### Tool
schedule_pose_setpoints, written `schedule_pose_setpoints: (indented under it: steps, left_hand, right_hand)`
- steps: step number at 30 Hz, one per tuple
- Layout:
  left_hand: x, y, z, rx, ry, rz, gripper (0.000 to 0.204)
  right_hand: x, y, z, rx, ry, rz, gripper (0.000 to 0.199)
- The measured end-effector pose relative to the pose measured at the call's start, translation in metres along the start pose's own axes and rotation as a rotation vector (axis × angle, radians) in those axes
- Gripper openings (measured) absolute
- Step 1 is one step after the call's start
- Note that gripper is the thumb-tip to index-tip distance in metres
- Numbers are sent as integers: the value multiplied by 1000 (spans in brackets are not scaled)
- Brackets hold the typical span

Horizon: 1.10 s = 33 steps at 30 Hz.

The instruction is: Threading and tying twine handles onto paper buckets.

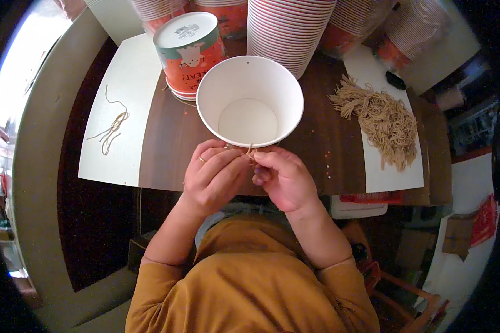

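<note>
A white paper bucket point(250, 83) stands on the brown table with its mouth facing me; a small hole shows in its far wall. At its near rim a tan string point(251, 148) comes over the edge. My left hand point(216, 175) has its fingers closed at the string, thumb hidden; a ring is on one finger. Pressing from the other side, my right hand point(286, 175) pinches the string between thumb and fingers. Both hands touch or nearly touch the bucket's near side. The string's lower part is hidden by the fingers.
Left of the bucket, an upside-down red and green bucket point(191, 61) sits on other rims. Behind rises a tall bucket stack point(288, 33), with bagged stacks beside it. A pile of tan strings point(388, 125) lies at right; several loose strings point(115, 126) lie on a white board point(105, 164).
</note>
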<state>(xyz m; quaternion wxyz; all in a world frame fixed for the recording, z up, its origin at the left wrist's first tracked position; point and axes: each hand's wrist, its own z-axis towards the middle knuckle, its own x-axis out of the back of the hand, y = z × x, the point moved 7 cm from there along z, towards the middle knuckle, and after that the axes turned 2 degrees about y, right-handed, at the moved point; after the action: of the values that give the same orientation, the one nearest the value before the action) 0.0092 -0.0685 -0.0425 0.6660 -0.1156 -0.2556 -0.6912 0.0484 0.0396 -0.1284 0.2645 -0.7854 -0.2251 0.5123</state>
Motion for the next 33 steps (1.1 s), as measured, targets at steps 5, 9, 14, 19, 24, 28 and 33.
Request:
schedule_pose_setpoints:
  steps: [5,9,14,19,24,28,33]
  left_hand:
    - [2,-5,-6,91,58,-57,22]
    - [5,-10,-8,121,80,-103,25]
    - [8,-18,-9,196,90,-148,24]
    - [7,-25,-11,345,-23,-222,19]
    - [6,-31,-10,444,-21,-279,17]
    - [4,-37,-8,360,37,-379,20]
    - [8,-30,4,286,57,-465,19]
  right_hand:
    - [5,7,3,-42,-5,180,12]
    - [8,2,3,-52,42,167,13]
    - [6,-9,2,62,121,-37,14]
    - [11,-33,0,438,237,-681,21]
    - [-3,-49,-14,723,330,-994,17]
    - [-33,-65,-48,1185,345,-1416,34]
    - [-70,-65,-40,1467,-56,-1594,22]
